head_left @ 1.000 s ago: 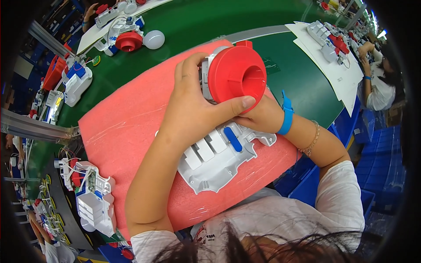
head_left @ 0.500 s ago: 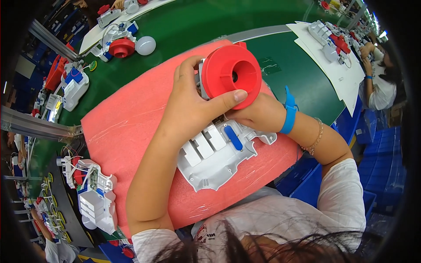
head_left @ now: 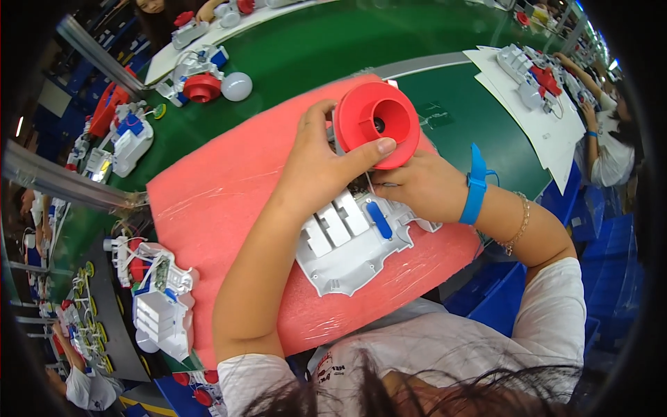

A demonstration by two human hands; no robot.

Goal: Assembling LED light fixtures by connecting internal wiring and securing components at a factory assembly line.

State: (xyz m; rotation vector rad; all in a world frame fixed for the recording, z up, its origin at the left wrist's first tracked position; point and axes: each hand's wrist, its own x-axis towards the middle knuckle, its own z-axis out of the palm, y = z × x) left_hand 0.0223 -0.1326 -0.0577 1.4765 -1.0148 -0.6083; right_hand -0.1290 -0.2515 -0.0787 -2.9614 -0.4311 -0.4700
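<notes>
My left hand [head_left: 316, 163] is closed on a red round funnel-shaped part [head_left: 358, 118], its thumb pressed on the lower rim near the central opening. Below sits a white plastic housing half [head_left: 344, 254] with raised ribs and a blue oblong piece [head_left: 379, 220]. My right hand [head_left: 427, 184] is bent in under the red part, at the housing's upper edge. Its fingers are curled and partly hidden, so what they hold does not show. A dark patch and a thin light wire [head_left: 369, 182] appear between the hands.
Pink foam [head_left: 229, 208] lies beneath the work on a green bench [head_left: 479, 125]. Another housing assembly [head_left: 165, 313] stands at the left edge. Across the green belt [head_left: 299, 52] are several similar units and a white globe [head_left: 236, 86]. Blue crates [head_left: 604, 257] stand at right, near another person.
The whole view has shifted slightly. My right hand has turned a little under the red part, showing more of its back. My left hand keeps its grip on the red part.
</notes>
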